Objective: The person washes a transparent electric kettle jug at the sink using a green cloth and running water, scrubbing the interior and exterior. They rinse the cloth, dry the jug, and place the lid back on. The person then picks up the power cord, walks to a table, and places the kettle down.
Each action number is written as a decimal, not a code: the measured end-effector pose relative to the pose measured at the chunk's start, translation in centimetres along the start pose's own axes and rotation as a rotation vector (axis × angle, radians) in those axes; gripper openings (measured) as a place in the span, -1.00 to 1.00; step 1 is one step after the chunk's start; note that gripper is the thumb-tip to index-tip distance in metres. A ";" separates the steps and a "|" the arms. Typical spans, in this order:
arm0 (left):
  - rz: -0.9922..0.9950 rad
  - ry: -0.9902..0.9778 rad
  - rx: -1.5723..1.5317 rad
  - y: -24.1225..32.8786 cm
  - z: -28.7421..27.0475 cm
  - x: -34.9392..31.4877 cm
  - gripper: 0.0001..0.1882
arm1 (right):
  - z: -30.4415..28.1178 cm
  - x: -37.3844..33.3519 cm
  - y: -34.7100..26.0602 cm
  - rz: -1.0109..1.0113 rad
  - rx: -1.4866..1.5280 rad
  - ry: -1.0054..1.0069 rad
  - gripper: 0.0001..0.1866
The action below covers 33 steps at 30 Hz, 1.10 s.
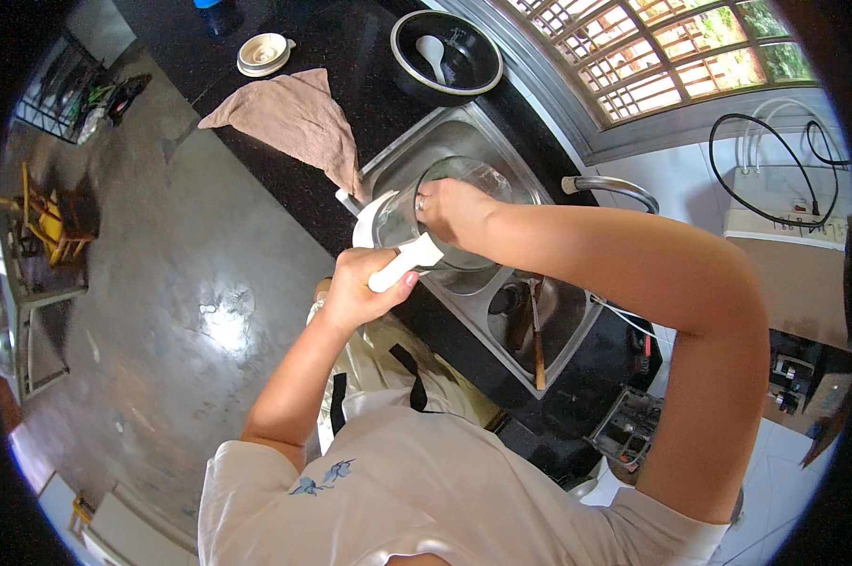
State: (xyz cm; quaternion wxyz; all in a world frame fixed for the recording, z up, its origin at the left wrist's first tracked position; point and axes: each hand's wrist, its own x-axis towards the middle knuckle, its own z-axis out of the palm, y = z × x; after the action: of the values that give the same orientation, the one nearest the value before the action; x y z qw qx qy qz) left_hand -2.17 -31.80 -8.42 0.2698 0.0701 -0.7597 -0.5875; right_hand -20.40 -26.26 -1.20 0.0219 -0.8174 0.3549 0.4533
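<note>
Over the sink, my left hand (366,286) is wrapped round the white handle (409,263) of a clear blender jug (396,226). The jug is tilted and has a white collar at its left end. My right hand (459,215) reaches over the sink and appears to be inside the jug. A ring shows on one of its fingers. Those fingers are curled and their tips are hidden, so what they hold, if anything, does not show. A clear, round glass-like shape (473,279) lies under the jug and my right wrist.
The steel sink (424,141) has a curved tap (624,186) on its right. A wooden-handled tool (539,354) lies in the nearer basin. On the black counter are a beige cloth (294,123), a small cream lid (264,54) and a dark pot (468,71) holding a white spoon (432,55).
</note>
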 end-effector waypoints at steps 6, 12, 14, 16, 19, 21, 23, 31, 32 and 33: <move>0.045 0.039 0.012 0.3 0.4 0.2 -0.67 | 2.9 4.9 -1.3 0.045 0.265 -0.131 -0.60; -0.001 0.049 0.008 0.4 0.1 -0.1 -0.75 | 0.1 2.0 -0.5 0.017 0.152 -0.172 -0.67; -0.022 0.048 0.044 0.5 0.1 0.0 -0.73 | -0.8 0.9 -0.3 0.127 0.187 -0.201 -0.73; -0.020 0.048 0.051 0.6 0.1 0.0 -0.72 | -1.8 -0.6 0.3 0.074 0.223 -0.210 -0.74; 0.015 0.073 0.043 0.4 0.1 0.1 -0.73 | -1.4 -1.3 1.2 0.149 0.529 -0.238 -0.75; 0.021 0.081 0.035 0.1 0.2 0.0 -0.73 | -1.0 -0.9 1.1 0.230 0.715 -0.328 -0.75; 0.007 0.066 0.027 -0.3 0.3 -0.1 -0.71 | -2.3 0.1 0.9 0.300 0.800 -0.491 -0.74; -0.002 0.038 0.048 -0.1 -0.1 0.1 -0.73 | 1.3 2.9 0.2 0.028 1.032 -0.355 -0.66; -0.022 0.013 0.063 0.0 -0.2 0.1 -0.74 | 1.6 3.3 0.3 -0.025 0.999 -0.327 -0.66; -0.024 0.012 0.064 -0.1 -0.2 0.1 -0.75 | 2.0 3.5 0.2 -0.076 0.967 -0.299 -0.66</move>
State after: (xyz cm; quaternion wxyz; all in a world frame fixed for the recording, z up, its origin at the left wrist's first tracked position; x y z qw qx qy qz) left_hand -2.22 -32.02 -8.41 0.2650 0.0914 -0.7757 -0.5655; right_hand -20.76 -27.71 -4.97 0.4649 -0.6524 0.4871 0.3480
